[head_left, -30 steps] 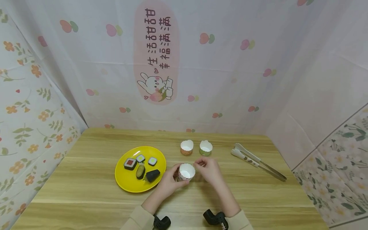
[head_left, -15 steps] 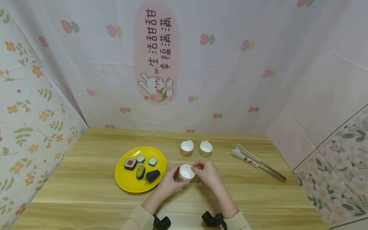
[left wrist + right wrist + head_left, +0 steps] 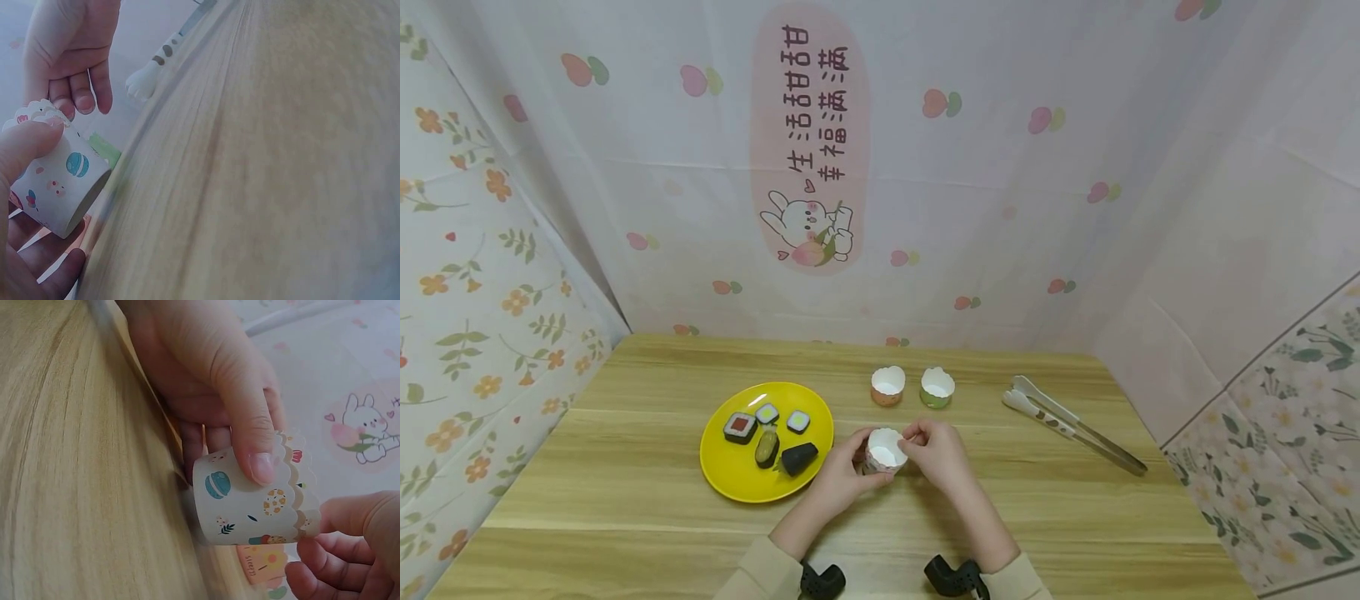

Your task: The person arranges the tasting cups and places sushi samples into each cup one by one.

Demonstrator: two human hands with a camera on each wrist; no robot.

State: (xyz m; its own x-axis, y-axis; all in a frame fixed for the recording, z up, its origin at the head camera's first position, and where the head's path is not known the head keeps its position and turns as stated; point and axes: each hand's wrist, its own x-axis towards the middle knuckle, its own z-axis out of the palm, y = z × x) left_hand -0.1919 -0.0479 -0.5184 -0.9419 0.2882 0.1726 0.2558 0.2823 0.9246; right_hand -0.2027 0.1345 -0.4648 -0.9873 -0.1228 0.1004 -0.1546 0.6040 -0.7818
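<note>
My left hand [image 3: 841, 473] grips a white paper baking cup [image 3: 885, 450] printed with macarons and flowers, thumb on one side and fingers on the other. In the right wrist view the cup [image 3: 240, 509] lies tilted, and two scalloped rims show at its mouth, one inside the other. My right hand [image 3: 942, 454] pinches that rim between thumb and finger, its other fingers curled. In the left wrist view the cup's plain base edge faces the table. Behind the hands, an orange paper cup [image 3: 887, 396] and a green paper cup [image 3: 936, 398] stand upright.
At the left, a yellow plate [image 3: 722, 479] bears several sushi pieces, among them a roll with a red centre [image 3: 741, 427] and a dark cone [image 3: 799, 457]. Tongs [image 3: 1075, 427] with pale paw-shaped tips lie to the right. A patterned curtain [image 3: 1000, 208] hangs behind the table.
The right hand has moved left onto the cup's rim and now pinches it; a second ago it was just beside it. The left hand keeps its grip with little movement.
</note>
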